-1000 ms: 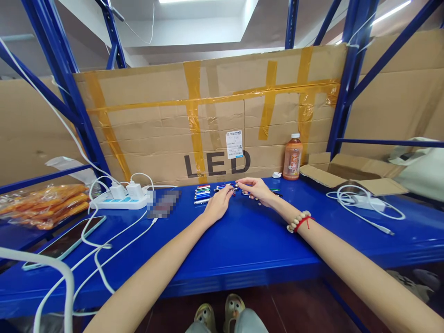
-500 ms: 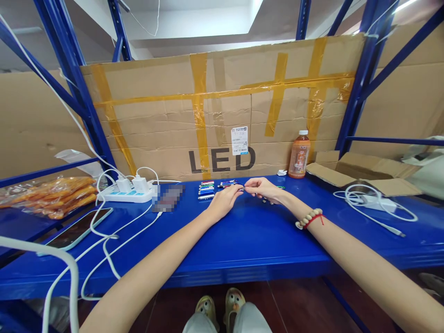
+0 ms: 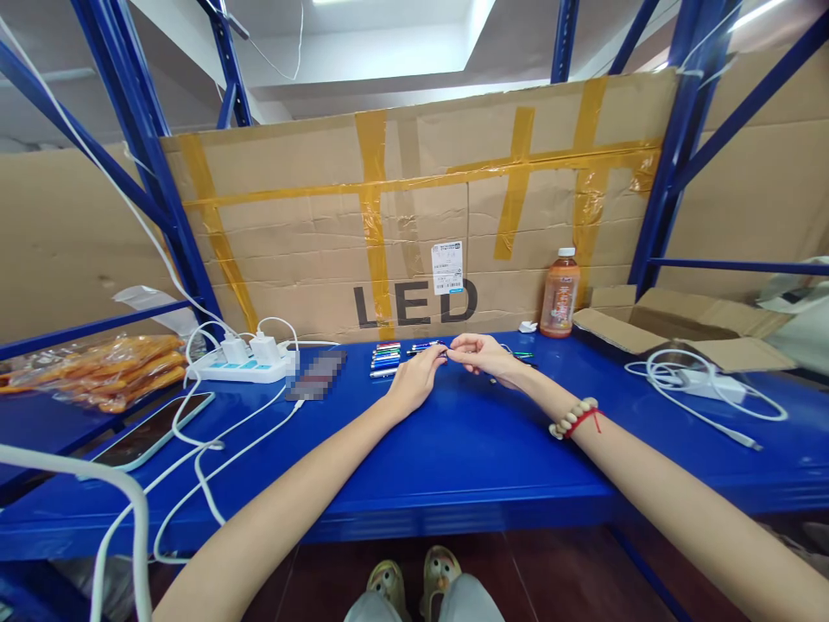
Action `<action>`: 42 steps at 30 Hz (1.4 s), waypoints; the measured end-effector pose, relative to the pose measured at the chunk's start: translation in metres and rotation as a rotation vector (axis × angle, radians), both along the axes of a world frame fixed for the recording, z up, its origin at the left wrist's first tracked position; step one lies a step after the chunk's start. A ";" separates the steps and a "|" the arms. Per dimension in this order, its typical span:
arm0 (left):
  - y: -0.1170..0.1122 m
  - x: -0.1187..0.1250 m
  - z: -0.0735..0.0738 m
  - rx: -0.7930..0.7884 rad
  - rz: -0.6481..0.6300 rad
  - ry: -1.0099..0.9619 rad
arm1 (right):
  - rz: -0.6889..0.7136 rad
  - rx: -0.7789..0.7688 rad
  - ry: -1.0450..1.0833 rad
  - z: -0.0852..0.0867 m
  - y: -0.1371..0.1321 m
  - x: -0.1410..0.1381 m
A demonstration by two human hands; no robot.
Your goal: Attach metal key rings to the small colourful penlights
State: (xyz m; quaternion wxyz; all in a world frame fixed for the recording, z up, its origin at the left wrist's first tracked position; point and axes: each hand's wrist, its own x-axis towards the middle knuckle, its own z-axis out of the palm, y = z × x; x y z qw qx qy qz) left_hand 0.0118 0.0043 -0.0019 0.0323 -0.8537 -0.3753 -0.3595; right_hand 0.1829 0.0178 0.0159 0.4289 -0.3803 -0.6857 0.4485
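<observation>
My left hand (image 3: 416,377) and my right hand (image 3: 483,355) meet over the back of the blue shelf (image 3: 453,449). Both pinch a small dark pen-like item (image 3: 445,352) between their fingertips. Just left of them lies a neat row of small coloured tubes (image 3: 385,357), red, green, blue and silver. More small pieces (image 3: 523,354) lie behind my right hand. A bead bracelet with a red thread (image 3: 573,417) sits on my right wrist.
A taped cardboard sheet marked LED (image 3: 414,225) backs the shelf. An orange drink bottle (image 3: 560,294) and an open carton (image 3: 680,324) stand right, with a white charger cable (image 3: 703,384). Left: power strip (image 3: 239,367), phone (image 3: 152,430), orange packets (image 3: 97,371).
My hands have drawn closer together and lifted slightly, fingertips now joined on the small item. The view shifted a little.
</observation>
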 end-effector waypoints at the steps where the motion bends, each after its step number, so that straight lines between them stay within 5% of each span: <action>1: 0.001 0.000 0.000 -0.005 0.009 -0.018 | -0.010 0.020 0.003 0.000 -0.001 -0.002; 15: -0.008 0.000 0.003 -0.076 -0.007 0.082 | 0.053 0.263 -0.095 0.006 0.004 0.008; 30: -0.004 -0.001 0.000 -0.060 -0.059 0.035 | 0.029 0.272 -0.160 0.002 -0.001 0.004; 42: -0.002 0.000 0.001 -0.073 -0.052 -0.109 | -0.122 0.122 -0.075 0.009 -0.012 -0.013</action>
